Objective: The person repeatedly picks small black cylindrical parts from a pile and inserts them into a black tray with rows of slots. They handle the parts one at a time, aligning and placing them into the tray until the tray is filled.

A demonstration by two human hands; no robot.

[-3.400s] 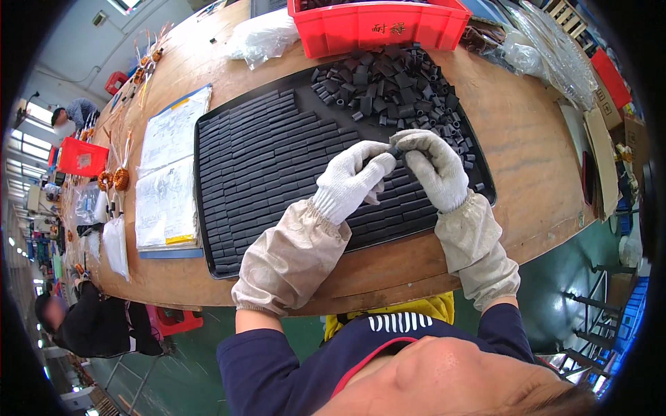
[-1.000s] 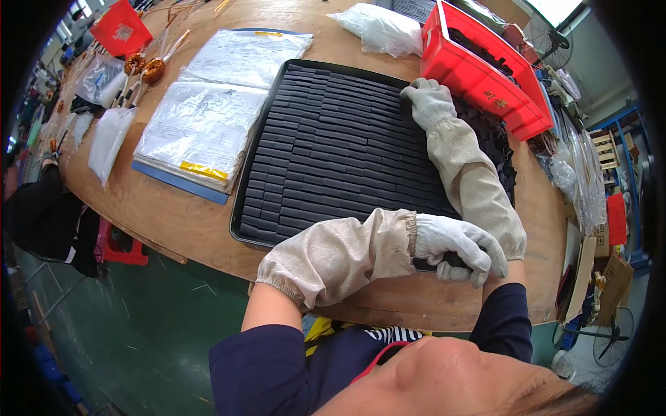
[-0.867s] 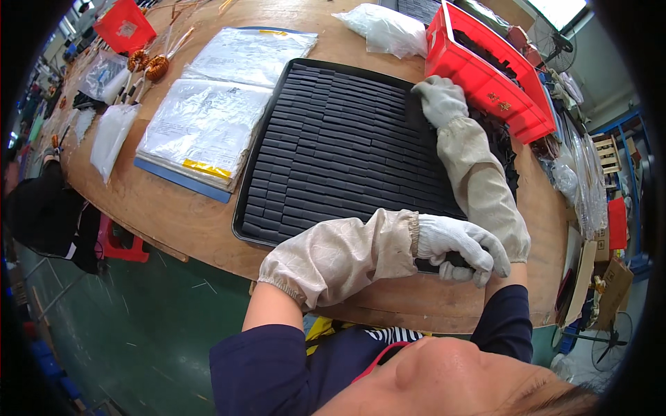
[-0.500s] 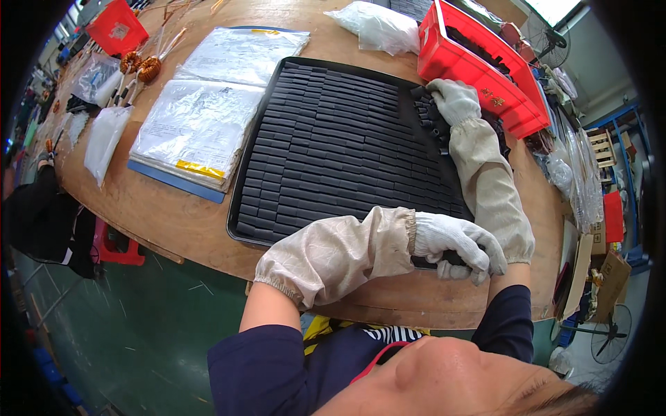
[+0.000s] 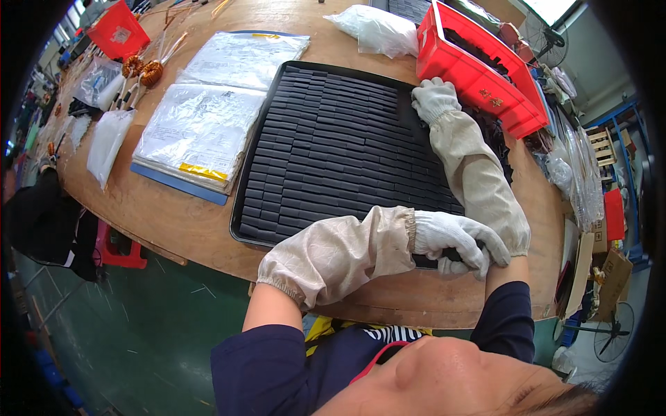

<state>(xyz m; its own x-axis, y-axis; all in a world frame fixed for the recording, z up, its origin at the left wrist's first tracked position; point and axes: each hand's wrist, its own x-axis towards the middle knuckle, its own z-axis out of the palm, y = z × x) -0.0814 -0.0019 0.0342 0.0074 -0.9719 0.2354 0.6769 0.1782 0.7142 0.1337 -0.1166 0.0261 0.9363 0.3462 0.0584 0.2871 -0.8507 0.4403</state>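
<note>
A black tray lies before me, holding rows of short black tube-like pieces. At its near right corner, my left hand, in a white glove, is curled with its fingertips next to my right sleeve. Something dark shows between its thumb and fingers; I cannot tell whether that is a piece or the tray. My right hand, also gloved, reaches to the tray's far right corner with its fingers bent downward. What those fingers hold, if anything, is hidden beneath the glove. Loose black pieces lie beside my right forearm.
A red bin with dark contents stands beyond my right hand. Plastic-sleeved papers lie left of the tray. Behind it rests a white plastic bag. Copper-wound coils and a red box are at the far left.
My right hand has moved left from the loose pieces to the tray's far right corner, its fingers now more bent. My left hand has barely shifted.
</note>
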